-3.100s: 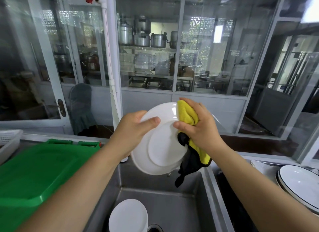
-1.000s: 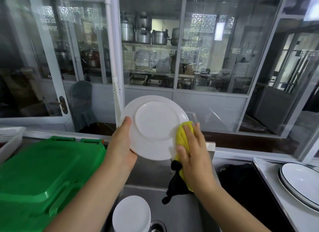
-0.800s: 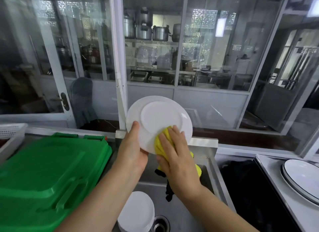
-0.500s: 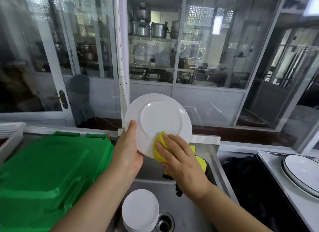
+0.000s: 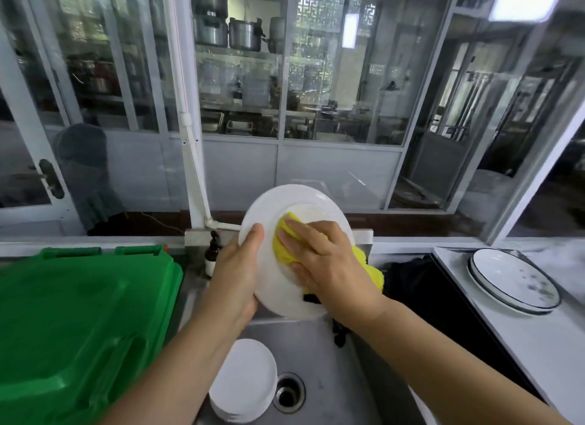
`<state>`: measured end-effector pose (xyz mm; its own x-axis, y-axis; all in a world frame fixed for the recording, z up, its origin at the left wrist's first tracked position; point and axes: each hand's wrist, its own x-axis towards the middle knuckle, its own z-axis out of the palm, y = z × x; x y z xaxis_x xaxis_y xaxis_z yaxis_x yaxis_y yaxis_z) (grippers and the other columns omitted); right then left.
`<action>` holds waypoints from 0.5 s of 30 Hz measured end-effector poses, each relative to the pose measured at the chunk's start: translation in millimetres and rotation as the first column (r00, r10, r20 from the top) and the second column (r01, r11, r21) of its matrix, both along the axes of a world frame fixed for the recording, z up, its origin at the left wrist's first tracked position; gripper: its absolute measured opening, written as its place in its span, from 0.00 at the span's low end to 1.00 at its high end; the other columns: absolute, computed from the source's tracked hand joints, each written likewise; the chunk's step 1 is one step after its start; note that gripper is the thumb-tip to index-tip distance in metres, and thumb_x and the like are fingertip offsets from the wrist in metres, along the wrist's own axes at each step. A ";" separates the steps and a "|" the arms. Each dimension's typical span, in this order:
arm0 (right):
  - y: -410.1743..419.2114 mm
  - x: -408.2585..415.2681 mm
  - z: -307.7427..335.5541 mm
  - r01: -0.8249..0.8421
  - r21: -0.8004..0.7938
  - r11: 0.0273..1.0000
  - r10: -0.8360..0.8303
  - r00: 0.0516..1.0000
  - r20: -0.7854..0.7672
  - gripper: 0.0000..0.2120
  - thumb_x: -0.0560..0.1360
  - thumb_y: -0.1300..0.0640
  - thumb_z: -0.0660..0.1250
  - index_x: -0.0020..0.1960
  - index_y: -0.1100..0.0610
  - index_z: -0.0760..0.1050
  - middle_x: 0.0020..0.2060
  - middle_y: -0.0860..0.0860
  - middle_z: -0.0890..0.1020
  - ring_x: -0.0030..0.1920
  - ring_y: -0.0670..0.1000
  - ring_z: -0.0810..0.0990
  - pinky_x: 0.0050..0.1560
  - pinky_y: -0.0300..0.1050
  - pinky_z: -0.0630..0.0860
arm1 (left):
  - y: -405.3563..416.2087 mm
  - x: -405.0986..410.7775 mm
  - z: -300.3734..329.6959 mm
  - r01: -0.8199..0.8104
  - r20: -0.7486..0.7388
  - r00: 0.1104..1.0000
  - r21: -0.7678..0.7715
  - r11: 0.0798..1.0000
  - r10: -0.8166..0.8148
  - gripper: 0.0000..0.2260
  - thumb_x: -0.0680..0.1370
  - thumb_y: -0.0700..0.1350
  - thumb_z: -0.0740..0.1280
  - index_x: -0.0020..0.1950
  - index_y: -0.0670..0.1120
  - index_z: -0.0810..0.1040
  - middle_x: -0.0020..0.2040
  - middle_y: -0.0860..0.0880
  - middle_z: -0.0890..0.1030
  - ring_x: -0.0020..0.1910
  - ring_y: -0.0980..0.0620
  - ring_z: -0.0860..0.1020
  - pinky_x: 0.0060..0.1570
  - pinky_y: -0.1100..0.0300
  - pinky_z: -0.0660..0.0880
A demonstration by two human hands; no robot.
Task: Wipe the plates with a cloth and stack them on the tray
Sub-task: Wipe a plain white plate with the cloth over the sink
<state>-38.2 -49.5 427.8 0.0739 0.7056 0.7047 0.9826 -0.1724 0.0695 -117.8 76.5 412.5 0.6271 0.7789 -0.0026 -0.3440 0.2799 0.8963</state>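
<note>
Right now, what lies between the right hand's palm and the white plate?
The yellow cloth, pressed by the right hand against the white plate; head view.

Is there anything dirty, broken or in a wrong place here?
One thing: the black-rimmed plate on the right counter shows dark specks on its face, so it looks unwiped. The white plate being wiped and the stack in the sink look intact.

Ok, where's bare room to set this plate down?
Bare counter in front of the black-rimmed plates on the right, and sink floor right of the drain. Crowded: the white plate stack fills the sink's left; the green lid covers the left side.
</note>
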 end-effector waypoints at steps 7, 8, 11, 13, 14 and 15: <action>-75.1 19.0 -43.6 0.021 -0.029 0.999 -0.024 0.996 -0.082 0.17 0.77 0.59 0.63 0.63 0.63 0.76 0.66 0.48 0.66 0.54 0.54 0.69 0.58 0.50 0.74 | -22.8 20.0 -1.6 0.121 -0.017 0.993 0.007 0.993 -0.121 0.07 0.79 0.48 0.65 0.44 0.48 0.80 0.35 0.56 0.84 0.32 0.60 0.82 0.26 0.68 0.74; -88.9 27.2 -45.9 0.069 -0.020 0.997 -0.071 0.995 -0.071 0.17 0.76 0.59 0.64 0.63 0.63 0.76 0.65 0.49 0.67 0.53 0.54 0.69 0.59 0.48 0.73 | -28.8 25.9 -2.8 0.151 -0.019 0.988 0.014 0.988 -0.150 0.06 0.79 0.48 0.65 0.46 0.48 0.80 0.38 0.55 0.85 0.35 0.59 0.83 0.28 0.67 0.76; -133.1 52.8 -52.7 0.257 0.056 0.965 -0.250 0.962 -0.108 0.15 0.74 0.63 0.67 0.60 0.64 0.78 0.61 0.53 0.73 0.51 0.56 0.69 0.59 0.43 0.68 | -52.9 44.5 -3.8 0.214 -0.038 0.976 0.037 0.976 -0.213 0.06 0.79 0.48 0.65 0.46 0.49 0.80 0.38 0.55 0.85 0.35 0.59 0.83 0.28 0.66 0.76; -165.9 68.1 -59.7 0.386 0.098 0.917 -0.363 0.912 -0.190 0.17 0.72 0.64 0.67 0.60 0.63 0.79 0.58 0.58 0.76 0.51 0.59 0.71 0.58 0.44 0.68 | -71.0 59.4 -7.3 0.248 -0.069 0.967 0.036 0.968 -0.245 0.06 0.80 0.49 0.64 0.47 0.50 0.79 0.36 0.57 0.85 0.33 0.59 0.82 0.25 0.66 0.75; -183.7 75.6 -64.5 0.443 0.119 0.889 -0.406 0.880 -0.247 0.17 0.72 0.64 0.66 0.60 0.62 0.78 0.57 0.59 0.77 0.52 0.60 0.72 0.57 0.46 0.69 | -80.9 67.7 -9.8 0.267 -0.086 0.961 0.027 0.963 -0.264 0.06 0.80 0.49 0.64 0.48 0.50 0.79 0.37 0.56 0.85 0.34 0.58 0.83 0.25 0.65 0.75; -202.3 82.8 -69.8 0.495 0.146 0.857 -0.435 0.845 -0.313 0.17 0.72 0.65 0.65 0.60 0.62 0.78 0.57 0.59 0.77 0.53 0.60 0.72 0.55 0.49 0.71 | -91.6 76.7 -12.3 0.281 -0.107 0.955 0.016 0.960 -0.278 0.06 0.80 0.50 0.64 0.50 0.51 0.79 0.39 0.55 0.85 0.36 0.57 0.83 0.27 0.63 0.76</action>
<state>44.6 -251.9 357.9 0.5556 0.3765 0.7413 0.7589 -0.5939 -0.2672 -41.1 -15.2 400.2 0.8172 0.5735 -0.0569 -0.1617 0.3231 0.9325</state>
